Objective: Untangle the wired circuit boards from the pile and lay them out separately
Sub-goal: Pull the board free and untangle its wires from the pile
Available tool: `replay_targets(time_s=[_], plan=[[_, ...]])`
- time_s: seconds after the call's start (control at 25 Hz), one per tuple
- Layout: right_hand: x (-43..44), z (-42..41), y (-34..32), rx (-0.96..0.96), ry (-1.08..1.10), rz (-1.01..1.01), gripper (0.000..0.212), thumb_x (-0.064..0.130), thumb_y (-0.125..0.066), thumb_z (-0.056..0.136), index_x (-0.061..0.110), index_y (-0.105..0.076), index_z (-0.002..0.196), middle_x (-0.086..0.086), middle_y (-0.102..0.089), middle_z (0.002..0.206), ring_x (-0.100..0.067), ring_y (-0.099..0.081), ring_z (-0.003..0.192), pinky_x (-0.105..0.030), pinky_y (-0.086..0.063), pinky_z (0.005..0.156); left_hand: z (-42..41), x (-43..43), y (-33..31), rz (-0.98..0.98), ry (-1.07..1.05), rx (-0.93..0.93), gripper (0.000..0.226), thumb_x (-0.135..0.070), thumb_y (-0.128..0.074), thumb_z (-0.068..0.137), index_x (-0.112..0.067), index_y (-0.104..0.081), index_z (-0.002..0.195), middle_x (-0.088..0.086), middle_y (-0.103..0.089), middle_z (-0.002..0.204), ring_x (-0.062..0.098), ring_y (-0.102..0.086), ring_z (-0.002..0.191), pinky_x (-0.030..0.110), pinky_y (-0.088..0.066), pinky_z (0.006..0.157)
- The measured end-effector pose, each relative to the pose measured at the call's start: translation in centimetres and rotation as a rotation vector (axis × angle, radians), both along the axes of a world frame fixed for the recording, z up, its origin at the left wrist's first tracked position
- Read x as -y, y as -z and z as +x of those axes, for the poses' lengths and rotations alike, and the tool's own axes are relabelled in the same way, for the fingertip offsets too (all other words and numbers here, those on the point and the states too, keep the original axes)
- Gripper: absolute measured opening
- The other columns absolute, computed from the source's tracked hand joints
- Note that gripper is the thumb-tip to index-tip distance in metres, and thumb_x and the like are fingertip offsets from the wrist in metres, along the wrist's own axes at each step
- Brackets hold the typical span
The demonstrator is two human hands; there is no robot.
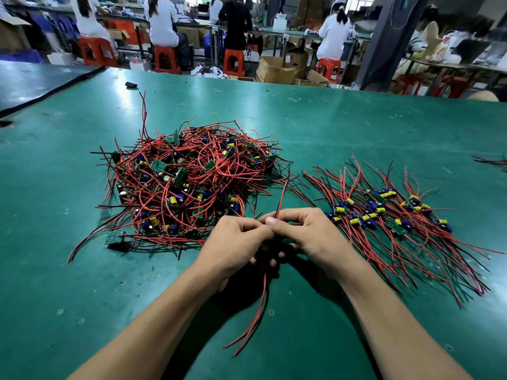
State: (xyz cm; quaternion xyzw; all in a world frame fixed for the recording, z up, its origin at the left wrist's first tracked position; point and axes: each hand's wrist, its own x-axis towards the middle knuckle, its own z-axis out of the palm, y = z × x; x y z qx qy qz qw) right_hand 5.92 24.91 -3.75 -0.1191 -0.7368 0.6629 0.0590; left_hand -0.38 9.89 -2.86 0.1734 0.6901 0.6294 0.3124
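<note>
A tangled pile (189, 176) of small green circuit boards with red and black wires lies left of centre on the green table (356, 127). To the right, several boards (384, 212) lie side by side with their wires fanned out. My left hand (236, 239) and my right hand (304, 231) meet in front of the pile and together grip one wired board. The board itself is mostly hidden between my fingers. One of its red wires (281, 198) sticks up from my right fingers, and more red and black wires (258, 319) hang down toward me.
A small black object (131, 85) and a rubber band (214, 114) lie on the far part of the table. More wires (493, 161) show at the right edge. Beyond the table, people sit on red stools at other benches among cardboard boxes.
</note>
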Motion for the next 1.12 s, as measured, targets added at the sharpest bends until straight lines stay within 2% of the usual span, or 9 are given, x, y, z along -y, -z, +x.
replay_targets(time_s=[0.08,0.24,0.48,0.6,0.68,0.76,0.88,1.0,1.12], plan=[[-0.1,-0.1,0.2,-0.014,0.098,0.001,0.017,0.026,-0.071,0.093,0.012,-0.079,0.096,-0.013,-0.071,0.073,-0.019,-0.063,0.059,-0.027,-0.052,0.050,-0.2,0.1,-0.2,-0.013,0.022,0.026,0.018,-0.003,-0.062,0.083,-0.002,-0.072,0.067,0.016,-0.071,0.067,0.023,-0.061,0.045,0.023,-0.048,0.046],[-0.6,-0.3,0.7,-0.052,0.287,-0.015,0.016,0.032,-0.074,0.091,0.017,-0.078,0.090,-0.010,-0.064,0.060,-0.022,-0.054,0.047,-0.026,-0.046,0.045,-0.4,0.5,-0.1,-0.044,0.109,-0.055,0.018,-0.005,-0.065,0.083,-0.008,-0.073,0.067,0.017,-0.066,0.070,0.024,-0.060,0.051,0.032,-0.046,0.060],[-0.8,-1.4,1.1,-0.186,0.554,0.101,0.007,0.022,-0.073,0.092,0.017,-0.076,0.089,0.001,-0.065,0.056,-0.013,-0.059,0.048,-0.025,-0.050,0.045,-0.6,0.7,0.0,-0.059,0.150,-0.085,0.017,-0.006,-0.064,0.085,-0.008,-0.072,0.069,0.010,-0.068,0.069,0.023,-0.064,0.052,0.031,-0.043,0.058],[-1.0,-1.3,1.2,-0.185,0.613,0.208,0.014,0.026,-0.067,0.097,0.015,-0.075,0.093,-0.001,-0.065,0.052,-0.012,-0.057,0.042,-0.023,-0.048,0.045,-0.6,0.7,-0.3,-0.080,0.162,-0.088,0.018,-0.008,-0.065,0.084,-0.009,-0.072,0.068,0.010,-0.069,0.070,0.025,-0.066,0.055,0.029,-0.045,0.057],[-0.9,-1.3,1.0,-0.167,0.533,0.137,0.019,0.025,-0.059,0.101,0.016,-0.074,0.093,0.001,-0.070,0.063,-0.011,-0.059,0.045,-0.021,-0.046,0.045,-0.5,0.8,-0.2,-0.078,0.147,-0.087,0.022,-0.006,-0.064,0.084,-0.012,-0.071,0.064,0.020,-0.070,0.077,0.026,-0.065,0.057,0.033,-0.046,0.060],[-1.0,-1.2,0.6,-0.142,0.439,-0.093,0.021,0.024,-0.060,0.101,0.013,-0.074,0.091,0.002,-0.073,0.076,-0.011,-0.059,0.049,-0.021,-0.044,0.044,-0.2,0.6,0.0,-0.072,0.102,-0.078,0.024,-0.006,-0.065,0.083,-0.014,-0.070,0.061,0.026,-0.069,0.083,0.026,-0.064,0.060,0.037,-0.047,0.066],[-0.9,-0.6,0.2,-0.019,0.274,-0.303,0.023,0.030,-0.069,0.093,0.009,-0.078,0.091,-0.005,-0.073,0.084,-0.011,-0.056,0.051,-0.023,-0.043,0.043,0.0,0.4,0.3,-0.044,0.050,-0.044,0.019,-0.012,-0.066,0.088,-0.008,-0.072,0.070,0.016,-0.069,0.072,0.025,-0.065,0.055,0.030,-0.046,0.057],[-0.2,-0.2,0.5,0.065,-0.023,-0.225,0.024,0.030,-0.068,0.094,0.009,-0.077,0.101,-0.011,-0.069,0.080,-0.015,-0.058,0.058,-0.023,-0.047,0.051,0.2,0.2,0.5,0.069,0.025,0.072,0.025,-0.016,-0.061,0.096,0.005,-0.067,0.083,0.018,-0.069,0.070,0.023,-0.061,0.049,0.027,-0.050,0.050],[-0.4,0.1,0.2,0.082,-0.118,-0.196,0.021,0.025,-0.065,0.096,0.009,-0.077,0.105,-0.011,-0.065,0.079,-0.013,-0.059,0.063,-0.020,-0.049,0.055,0.2,0.4,0.6,0.109,0.054,0.098,0.024,-0.011,-0.055,0.099,0.008,-0.067,0.087,0.015,-0.068,0.068,0.020,-0.057,0.046,0.025,-0.049,0.046]])
